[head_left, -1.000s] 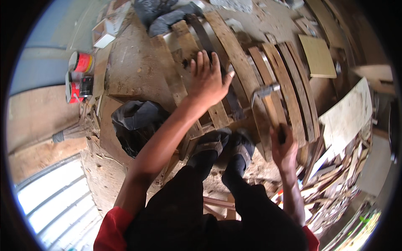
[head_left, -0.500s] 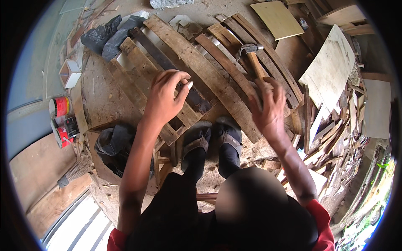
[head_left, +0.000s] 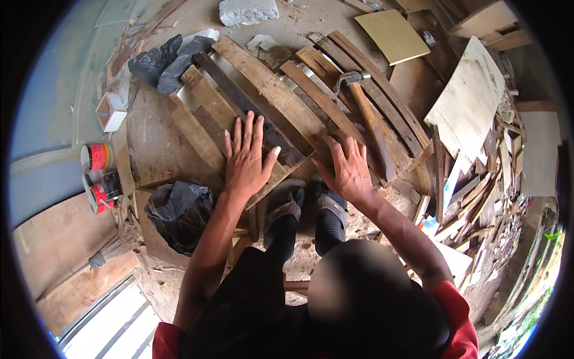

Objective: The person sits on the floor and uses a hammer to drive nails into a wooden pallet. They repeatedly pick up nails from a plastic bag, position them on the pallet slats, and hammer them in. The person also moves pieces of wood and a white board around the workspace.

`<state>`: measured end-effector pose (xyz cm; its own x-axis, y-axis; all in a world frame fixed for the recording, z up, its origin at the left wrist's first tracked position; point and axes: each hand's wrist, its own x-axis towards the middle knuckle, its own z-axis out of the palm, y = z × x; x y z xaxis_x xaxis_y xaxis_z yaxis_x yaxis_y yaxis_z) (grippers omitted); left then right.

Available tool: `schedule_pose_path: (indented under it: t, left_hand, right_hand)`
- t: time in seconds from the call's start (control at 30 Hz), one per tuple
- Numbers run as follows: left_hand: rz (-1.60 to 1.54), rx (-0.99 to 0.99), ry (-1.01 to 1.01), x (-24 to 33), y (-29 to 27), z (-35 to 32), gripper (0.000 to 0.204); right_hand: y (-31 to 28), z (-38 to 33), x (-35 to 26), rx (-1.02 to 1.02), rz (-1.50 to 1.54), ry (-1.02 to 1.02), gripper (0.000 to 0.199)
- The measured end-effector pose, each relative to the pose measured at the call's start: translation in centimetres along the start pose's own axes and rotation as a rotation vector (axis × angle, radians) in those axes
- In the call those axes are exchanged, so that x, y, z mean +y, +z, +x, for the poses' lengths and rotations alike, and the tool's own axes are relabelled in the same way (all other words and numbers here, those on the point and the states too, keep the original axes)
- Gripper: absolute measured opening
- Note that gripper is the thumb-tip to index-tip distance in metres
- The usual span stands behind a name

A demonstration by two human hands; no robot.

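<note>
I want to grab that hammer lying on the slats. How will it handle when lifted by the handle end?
The hammer will probably feel head-heavy: its metal head sits at the far end of a long wooden handle. It looks stiff. Lying flat across the slats, it seems unlikely to roll.

Sleeves: red, short, ending at the shoulders; forearms bare.
Left hand (head_left: pixel 246 160): bare, no glove, ring or watch seen.
Right hand (head_left: pixel 350 170): bare likewise.
Legs: dark trousers (black, by the look).
Feet: dark socks in grey strapped sandals (head_left: pixel 286 206), one broad band across each.
</note>
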<state>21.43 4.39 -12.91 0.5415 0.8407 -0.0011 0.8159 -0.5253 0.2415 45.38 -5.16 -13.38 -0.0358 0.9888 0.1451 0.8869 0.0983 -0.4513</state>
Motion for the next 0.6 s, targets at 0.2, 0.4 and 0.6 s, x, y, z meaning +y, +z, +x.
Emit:
schedule_pose_path:
  t: [0.2, 0.4, 0.6]
  left_hand:
    - [0.024, 0.061, 0.001, 0.1, 0.4, -0.1, 0.076]
    - [-0.003, 0.091, 0.012, -0.1, 0.3, -0.2, 0.074]
    - [-0.086, 0.084, 0.012, 0.4, -5.9, 0.8, 0.030]
  right_hand:
    - [-3.4, 1.8, 2.0, 0.440, -0.106, 0.175, 0.054]
    - [-3.5, 1.1, 6.4, 0.193, -0.308, 0.325, 0.042]
    - [-5.1, -4.0, 8.8, 0.361, -0.097, 0.469, 0.027]
